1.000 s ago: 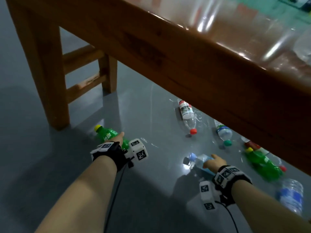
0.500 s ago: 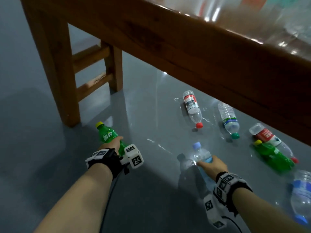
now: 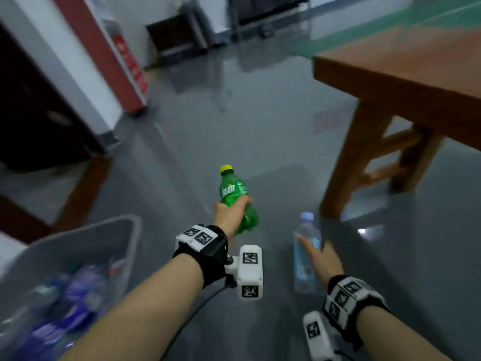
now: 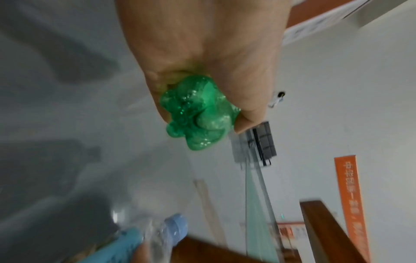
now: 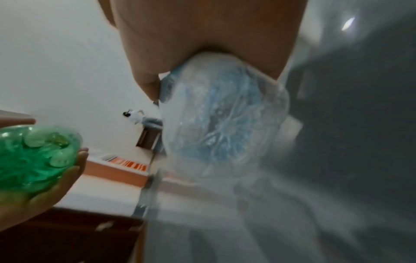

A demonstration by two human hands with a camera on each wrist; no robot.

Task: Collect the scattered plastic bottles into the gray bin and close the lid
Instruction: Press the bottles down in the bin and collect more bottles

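Left hand (image 3: pixel 230 212) grips a green bottle (image 3: pixel 235 198), right hand (image 3: pixel 321 259) a clear bottle (image 3: pixel 304 267); gray bin (image 3: pixel 78 246) part-filled, unlidded

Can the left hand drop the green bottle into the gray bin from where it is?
Probably yes. The left hand holds the green bottle, and the open gray bin sits just to its left with nothing between them.

You hold a green bottle (image 3: pixel 235 201) with a yellow cap upright, and a clear bottle (image 3: pixel 305 252) with a blue cap beside it. The gray bin (image 3: pixel 86 246), lower left, holds bottles.
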